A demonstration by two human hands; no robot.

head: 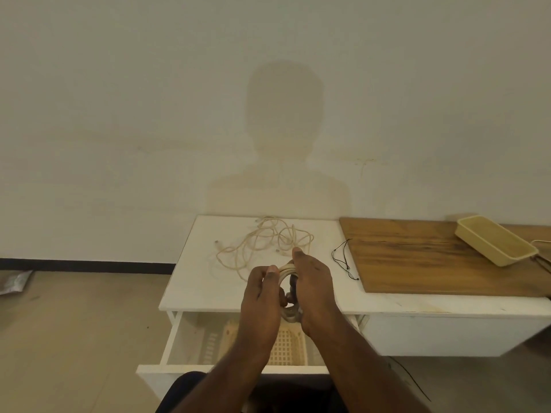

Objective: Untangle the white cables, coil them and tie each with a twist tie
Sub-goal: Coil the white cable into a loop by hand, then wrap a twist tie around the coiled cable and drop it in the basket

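Note:
A coiled white cable (286, 270) is held upright between both hands above the front edge of the white table (190, 281). My left hand (261, 296) grips the coil's left side with thumb on top. My right hand (313, 290) grips its right side, one fingertip raised. Part of the coil is hidden by my fingers. A tangle of white cables (265, 244) lies loose on the table behind my hands. Thin black twist ties (343, 259) lie on the table to the right, beside the wooden board.
A wooden board (432, 257) covers the table's right part, with a cream tray (495, 247) on its far corner. Below my hands an open white drawer (176, 338) holds a cream perforated basket (289, 347). A black wire (411, 380) trails on the floor.

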